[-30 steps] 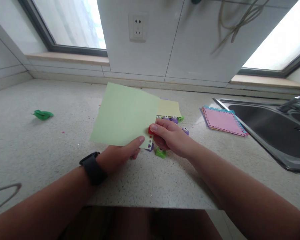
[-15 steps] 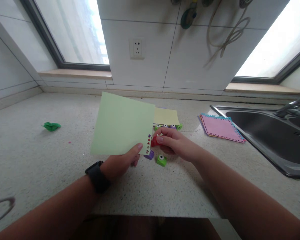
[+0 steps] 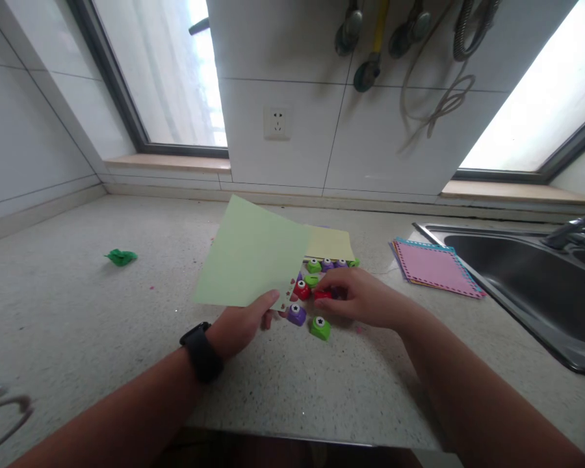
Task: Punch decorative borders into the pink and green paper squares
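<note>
My left hand [image 3: 246, 323] is closed on the lower edge of a pale green sheet [image 3: 256, 257], thumb on top. Small punched shapes run along the sheet's right edge near its lower corner. My right hand [image 3: 358, 298] has its fingers closed on a red punch [image 3: 323, 295] just right of the sheet. Between sheet and hand sits another red punch [image 3: 301, 290]. Nearer me are a purple punch [image 3: 296, 314] and a green punch [image 3: 320, 328]. Several more green and purple punches line up below a pale yellow sheet [image 3: 329, 243]; my right hand partly hides some.
A stack of coloured sheets with a pink one [image 3: 433, 266] on top lies beside the steel sink [image 3: 517, 279] at right. A crumpled green piece [image 3: 121, 257] is at left. A wall with a socket [image 3: 277, 123] stands behind the counter.
My right hand has moved slightly right, away from the sheet's punched edge. A red punch now shows uncovered beside the sheet. The whole view has tilted upward.
</note>
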A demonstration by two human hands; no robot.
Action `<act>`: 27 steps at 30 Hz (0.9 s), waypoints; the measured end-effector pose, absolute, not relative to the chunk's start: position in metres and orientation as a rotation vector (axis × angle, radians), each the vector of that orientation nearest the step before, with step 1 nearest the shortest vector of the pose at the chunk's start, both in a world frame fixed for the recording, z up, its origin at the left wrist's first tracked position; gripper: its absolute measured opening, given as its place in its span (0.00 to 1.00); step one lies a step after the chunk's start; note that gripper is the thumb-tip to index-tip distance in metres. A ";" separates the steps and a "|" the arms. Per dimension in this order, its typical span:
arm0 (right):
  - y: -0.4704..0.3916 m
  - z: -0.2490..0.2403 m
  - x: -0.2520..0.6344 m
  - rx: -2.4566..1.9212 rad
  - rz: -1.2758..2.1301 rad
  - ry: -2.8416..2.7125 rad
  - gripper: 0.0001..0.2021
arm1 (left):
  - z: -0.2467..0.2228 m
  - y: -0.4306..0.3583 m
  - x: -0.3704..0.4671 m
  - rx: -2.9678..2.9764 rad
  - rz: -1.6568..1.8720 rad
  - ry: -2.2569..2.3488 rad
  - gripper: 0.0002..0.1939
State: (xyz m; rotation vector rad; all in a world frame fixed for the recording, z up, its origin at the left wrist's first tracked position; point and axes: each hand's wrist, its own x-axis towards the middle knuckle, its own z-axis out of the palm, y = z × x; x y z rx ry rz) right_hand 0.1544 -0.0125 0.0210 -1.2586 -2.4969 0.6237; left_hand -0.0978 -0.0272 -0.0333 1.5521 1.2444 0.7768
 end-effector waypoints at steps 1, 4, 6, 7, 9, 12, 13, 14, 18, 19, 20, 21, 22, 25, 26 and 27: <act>-0.012 0.021 0.155 -1.246 0.610 -2.528 0.14 | -0.032 -0.027 -0.098 1.551 0.775 1.246 0.29; -0.011 0.019 0.157 -1.269 0.629 -2.590 0.14 | -0.028 -0.027 -0.098 1.515 0.772 1.192 0.26; -0.011 0.017 0.159 -1.292 0.655 -2.589 0.14 | -0.026 -0.026 -0.097 1.485 0.770 1.153 0.23; -0.011 0.016 0.159 -1.298 0.668 -2.578 0.14 | -0.026 -0.026 -0.097 1.475 0.774 1.140 0.21; -0.011 0.015 0.160 -1.303 0.690 -2.550 0.14 | -0.027 -0.025 -0.097 1.447 0.784 1.117 0.20; -0.010 0.016 0.161 -1.313 0.661 -2.532 0.16 | -0.032 -0.021 -0.097 1.379 0.806 1.062 0.19; -0.010 0.016 0.161 -1.316 0.632 -2.533 0.16 | -0.034 -0.020 -0.097 1.360 0.816 1.041 0.19; -0.009 0.016 0.161 -1.320 0.600 -2.534 0.16 | -0.035 -0.019 -0.098 1.345 0.827 1.023 0.18; -0.005 0.015 0.164 -1.337 0.530 -2.537 0.15 | -0.037 -0.015 -0.101 1.350 0.845 0.986 0.16; -0.004 0.014 0.165 -1.335 0.526 -2.533 0.14 | -0.038 -0.013 -0.102 1.352 0.843 0.971 0.15; -0.003 0.013 0.166 -1.337 0.523 -2.521 0.13 | -0.039 -0.012 -0.103 1.342 0.841 0.953 0.14; -0.003 0.012 0.167 -1.344 0.522 -2.504 0.12 | -0.040 -0.011 -0.104 1.322 0.837 0.929 0.14; -0.002 0.011 0.168 -1.356 0.523 -2.483 0.11 | -0.040 -0.010 -0.105 1.296 0.831 0.902 0.13; -0.003 0.012 0.171 -1.397 0.484 -2.425 0.11 | -0.040 -0.006 -0.109 1.223 0.820 0.860 0.13; -0.003 0.013 0.171 -1.397 0.453 -2.421 0.11 | -0.040 -0.005 -0.110 1.210 0.821 0.861 0.14; -0.004 0.014 0.172 -1.390 0.422 -2.423 0.10 | -0.039 -0.004 -0.112 1.207 0.823 0.866 0.14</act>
